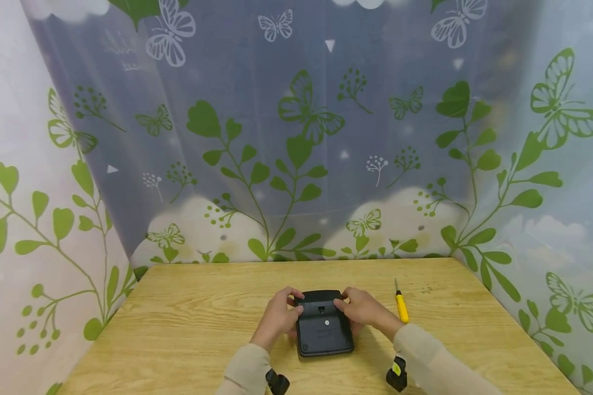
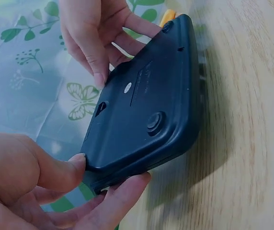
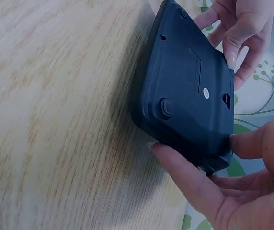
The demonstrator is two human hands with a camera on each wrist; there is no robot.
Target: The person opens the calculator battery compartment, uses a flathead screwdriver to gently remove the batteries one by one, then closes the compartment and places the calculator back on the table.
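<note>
Between my hands is a black calculator (image 1: 324, 339), its underside facing up, with a small latch notch, a round white sticker (image 2: 127, 88) and round feet (image 3: 165, 107) at its corners. My left hand (image 1: 279, 314) grips its left edge near the far end, thumb on the underside and fingers beneath. On the opposite edge my right hand (image 1: 364, 308) holds it the same way. In both wrist views it is tilted, its far end raised over the wooden table and shadow beneath it. The keys and display side are hidden.
A screwdriver (image 1: 401, 307) with a yellow handle lies on the wooden table (image 1: 192, 312), right of my right hand, its shaft pointing away. Behind the table hangs a curtain (image 1: 257, 181) printed with leaves and butterflies, also along both sides. Black wrist cameras (image 1: 397, 374) sit at my sleeves.
</note>
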